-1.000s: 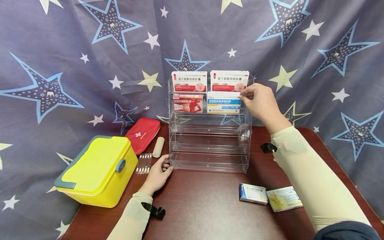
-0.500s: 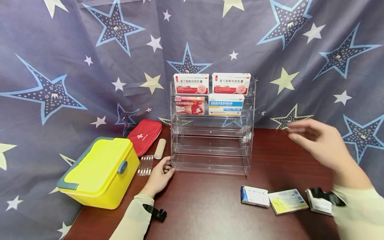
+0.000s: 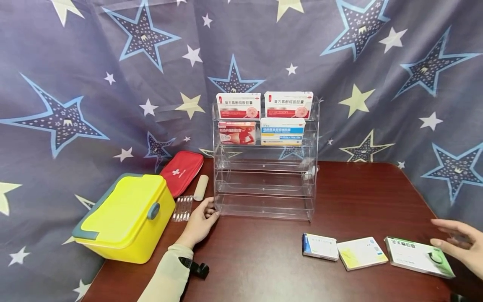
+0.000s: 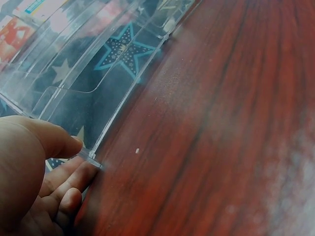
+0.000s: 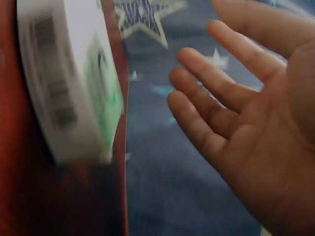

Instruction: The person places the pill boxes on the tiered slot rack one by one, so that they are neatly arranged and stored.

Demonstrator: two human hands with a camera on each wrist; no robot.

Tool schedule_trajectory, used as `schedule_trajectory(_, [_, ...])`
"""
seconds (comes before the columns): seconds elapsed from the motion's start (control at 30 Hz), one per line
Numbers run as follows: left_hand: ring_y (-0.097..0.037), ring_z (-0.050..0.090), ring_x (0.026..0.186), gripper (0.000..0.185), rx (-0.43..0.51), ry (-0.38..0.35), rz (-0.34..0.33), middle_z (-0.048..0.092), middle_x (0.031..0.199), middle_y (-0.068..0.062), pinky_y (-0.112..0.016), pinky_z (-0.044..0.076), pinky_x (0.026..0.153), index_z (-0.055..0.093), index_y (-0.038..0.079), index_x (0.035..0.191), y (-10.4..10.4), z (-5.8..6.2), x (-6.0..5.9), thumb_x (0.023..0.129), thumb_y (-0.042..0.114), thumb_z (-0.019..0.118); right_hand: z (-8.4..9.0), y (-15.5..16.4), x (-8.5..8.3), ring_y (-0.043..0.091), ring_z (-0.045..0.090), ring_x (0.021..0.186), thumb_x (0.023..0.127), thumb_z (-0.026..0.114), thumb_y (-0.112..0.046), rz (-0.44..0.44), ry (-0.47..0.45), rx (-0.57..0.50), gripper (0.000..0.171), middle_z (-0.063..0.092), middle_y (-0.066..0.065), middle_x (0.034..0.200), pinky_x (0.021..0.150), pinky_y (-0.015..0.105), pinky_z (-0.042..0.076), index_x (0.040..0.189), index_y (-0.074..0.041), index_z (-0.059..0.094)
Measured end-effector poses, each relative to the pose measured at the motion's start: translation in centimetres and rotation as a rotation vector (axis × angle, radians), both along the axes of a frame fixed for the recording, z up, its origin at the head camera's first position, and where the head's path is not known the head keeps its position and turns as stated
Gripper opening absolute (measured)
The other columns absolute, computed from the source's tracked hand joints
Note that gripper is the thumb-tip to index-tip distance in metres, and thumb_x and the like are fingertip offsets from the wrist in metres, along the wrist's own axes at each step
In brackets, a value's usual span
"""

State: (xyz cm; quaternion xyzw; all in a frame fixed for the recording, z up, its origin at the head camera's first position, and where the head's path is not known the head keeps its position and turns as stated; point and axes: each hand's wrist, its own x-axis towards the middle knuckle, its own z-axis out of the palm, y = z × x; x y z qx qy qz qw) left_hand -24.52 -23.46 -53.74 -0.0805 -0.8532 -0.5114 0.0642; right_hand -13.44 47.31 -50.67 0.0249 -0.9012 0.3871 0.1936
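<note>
A clear tiered display rack (image 3: 264,201) stands on the table. My left hand (image 3: 201,220) pinches its lower left corner; in the left wrist view the thumb (image 4: 64,140) is on one side of the clear edge and the fingers are on the other. Two red-and-white medicine boxes fill the top tier. Below them sit a red medicine box (image 3: 237,133) and a blue-and-white one (image 3: 282,131). At the right edge my right hand (image 3: 462,243) is beside a green-and-white medicine box (image 3: 419,256). In the right wrist view its fingers are spread, holding nothing, apart from that box.
A blue-and-white box (image 3: 320,246) and a yellow-and-white box (image 3: 362,253) lie at the front right. On the left are a yellow lidded case (image 3: 124,209), a red first-aid pouch (image 3: 182,172), a beige roll (image 3: 201,187) and a strip of ampoules (image 3: 183,208). A star-patterned curtain hangs behind.
My right hand has let go of the blue-and-white box on the second tier and moved right and down to the table's right side. The left hand stays at the rack corner.
</note>
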Motion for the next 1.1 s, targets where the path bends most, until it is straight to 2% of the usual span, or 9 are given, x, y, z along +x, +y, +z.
schedule_trajectory(0.07, [-0.021,0.065,0.097,0.047,0.01,0.007,0.004,0.068,0.108,-0.01,-0.028,0.052,0.084,0.06,0.006,0.14,0.3,-0.3,-0.2,0.096,0.004,0.074,-0.5,0.9,0.4,-0.023,0.039,0.095,0.087,0.087,-0.013,-0.048,-0.079,0.094,0.053,0.054,-0.029,0.118,0.066,0.007,0.041,0.135,-0.002,0.065])
schedule_trajectory(0.17, [-0.022,0.065,0.097,0.047,0.017,0.011,0.005,0.068,0.108,-0.011,-0.028,0.051,0.084,0.06,0.006,0.141,0.2,-0.5,-0.3,0.096,0.003,0.074,-1.0,1.3,0.3,-0.018,0.037,0.094,0.089,0.087,-0.028,-0.065,-0.197,0.203,0.067,0.059,0.008,0.132,0.063,0.02,0.046,0.139,0.007,0.057])
schedule_trajectory(0.23, [-0.022,0.065,0.098,0.047,0.017,0.01,-0.005,0.068,0.109,-0.012,-0.028,0.051,0.084,0.059,0.005,0.141,0.0,-0.6,-0.3,0.097,0.005,0.073,-1.1,1.3,0.1,-0.016,0.04,0.089,0.089,0.086,-0.033,-0.064,-0.254,0.239,0.07,0.055,0.033,0.131,0.063,0.028,0.048,0.137,0.009,0.057])
schedule_trajectory(0.27, [-0.022,0.065,0.098,0.047,0.016,0.01,-0.008,0.067,0.109,-0.012,-0.028,0.051,0.085,0.059,0.005,0.141,0.0,-0.6,-0.3,0.097,0.005,0.073,-1.1,1.3,0.0,-0.014,0.043,0.085,0.089,0.086,-0.035,-0.063,-0.281,0.252,0.071,0.057,0.036,0.128,0.063,0.03,0.048,0.136,0.01,0.057])
schedule_trajectory(0.33, [-0.022,0.064,0.098,0.046,0.014,0.008,-0.005,0.067,0.109,-0.011,-0.028,0.051,0.084,0.059,0.006,0.141,-0.1,-0.7,-0.2,0.097,0.005,0.073,-1.2,1.1,0.0,-0.014,0.044,0.079,0.09,0.084,-0.038,-0.047,-0.338,0.26,0.072,0.062,0.034,0.122,0.063,0.032,0.049,0.136,0.01,0.058])
schedule_trajectory(0.43, [-0.021,0.064,0.097,0.046,0.014,0.014,0.002,0.067,0.11,-0.011,-0.027,0.051,0.083,0.06,0.005,0.14,-0.1,-0.7,-0.1,0.097,0.004,0.074,-1.3,0.9,-0.1,0.0,0.054,0.074,0.093,0.08,-0.043,-0.027,-0.411,0.257,0.073,0.068,0.028,0.113,0.06,0.031,0.049,0.136,0.011,0.057])
schedule_trajectory(0.63, [-0.022,0.064,0.097,0.046,0.02,0.018,-0.01,0.067,0.111,-0.013,-0.028,0.051,0.083,0.06,0.005,0.141,0.0,-0.7,-0.2,0.097,0.007,0.073,-1.5,1.1,0.2,0.006,0.058,0.072,0.092,0.082,-0.041,-0.077,-0.436,0.217,0.067,0.071,0.018,0.1,0.059,0.028,0.048,0.128,0.012,0.064])
schedule_trajectory(0.87, [-0.02,0.063,0.096,0.046,0.009,0.007,0.001,0.067,0.108,-0.01,-0.027,0.051,0.083,0.06,0.006,0.14,0.1,-0.6,-0.1,0.096,0.004,0.074,-1.3,1.3,0.2,0.036,0.063,0.092,0.085,0.085,-0.053,-0.016,-0.584,0.226,0.086,0.058,0.036,0.121,0.066,0.036,0.05,0.134,0.012,0.06])
schedule_trajectory(1.1, [-0.021,0.064,0.096,0.046,0.002,0.023,0.002,0.068,0.106,-0.01,-0.027,0.052,0.083,0.06,0.006,0.139,0.2,-0.5,-0.2,0.096,0.004,0.073,-1.4,1.7,0.3,0.034,0.064,0.093,0.082,0.088,-0.048,-0.015,-0.539,0.225,0.079,0.064,0.028,0.116,0.063,0.029,0.049,0.131,0.01,0.064])
